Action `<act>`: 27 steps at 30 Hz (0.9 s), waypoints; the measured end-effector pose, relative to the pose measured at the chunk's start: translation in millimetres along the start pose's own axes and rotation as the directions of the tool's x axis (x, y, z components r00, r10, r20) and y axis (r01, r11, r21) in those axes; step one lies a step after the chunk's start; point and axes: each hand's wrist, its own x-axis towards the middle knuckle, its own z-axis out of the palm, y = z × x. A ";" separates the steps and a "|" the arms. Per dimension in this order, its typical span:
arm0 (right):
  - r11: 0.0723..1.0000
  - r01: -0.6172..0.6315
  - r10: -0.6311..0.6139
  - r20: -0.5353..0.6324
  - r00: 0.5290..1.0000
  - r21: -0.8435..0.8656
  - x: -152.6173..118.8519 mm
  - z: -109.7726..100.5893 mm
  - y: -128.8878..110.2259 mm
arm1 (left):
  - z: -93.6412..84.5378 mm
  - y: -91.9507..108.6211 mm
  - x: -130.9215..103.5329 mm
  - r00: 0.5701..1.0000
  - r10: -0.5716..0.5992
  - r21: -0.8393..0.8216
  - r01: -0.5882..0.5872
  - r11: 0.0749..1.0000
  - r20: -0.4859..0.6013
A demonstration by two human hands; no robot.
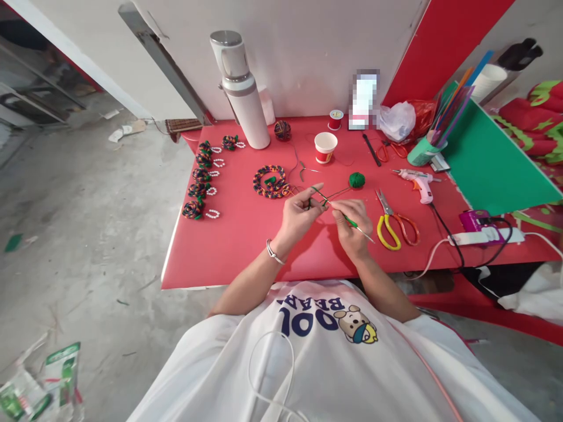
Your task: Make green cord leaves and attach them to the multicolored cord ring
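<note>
My right hand grips a crochet hook with a green grip, its tip pointing left toward my other hand. Dark green yarn is pinched in my left hand, with a strand over the raised index finger. The hook tip meets the yarn between both hands; the stitches are too small to make out. A strand leads back to a green yarn ball just beyond my hands. Behind my left hand lies a coiled multicoloured crocheted strip with a green piece inside the coil.
Crocheted roses with bead loops line the red table's left side. Behind are a white thermos, multicoloured yarn ball, paper cup and thread spool. Scissors, a glue gun and power strip lie right.
</note>
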 end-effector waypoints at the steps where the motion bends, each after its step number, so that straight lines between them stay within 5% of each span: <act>1: 0.997 0.055 -0.056 -0.013 0.998 -0.046 -1.3 0.3 -0.7 | 1.7 -0.2 -0.9 1.000 -0.008 -0.033 0.007 0.999 -0.011; 7: 0.976 0.178 -0.172 -0.059 0.983 0.123 1.5 -1.7 11.1 | -6.9 15.6 0.0 0.935 -0.290 -0.236 0.335 0.912 0.206; 10: 0.963 0.162 -0.187 0.101 0.977 0.217 16.8 -17.4 17.1 | -18.7 22.4 3.3 0.893 -0.367 -0.180 0.418 0.890 0.261; 16: 0.967 0.162 -0.231 0.412 0.881 0.196 55.0 -59.7 11.1 | -27.9 27.4 8.6 0.881 -0.391 -0.045 0.417 0.908 0.268; 21: 0.945 -0.070 -0.075 0.422 0.904 0.319 60.7 -62.2 11.6 | -27.2 28.2 10.9 0.853 -0.396 0.006 0.419 0.908 0.340; 27: 0.807 -0.321 0.224 0.246 0.943 0.496 20.7 -15.0 23.3 | -14.1 17.0 7.7 0.910 -0.279 -0.004 0.295 0.956 0.308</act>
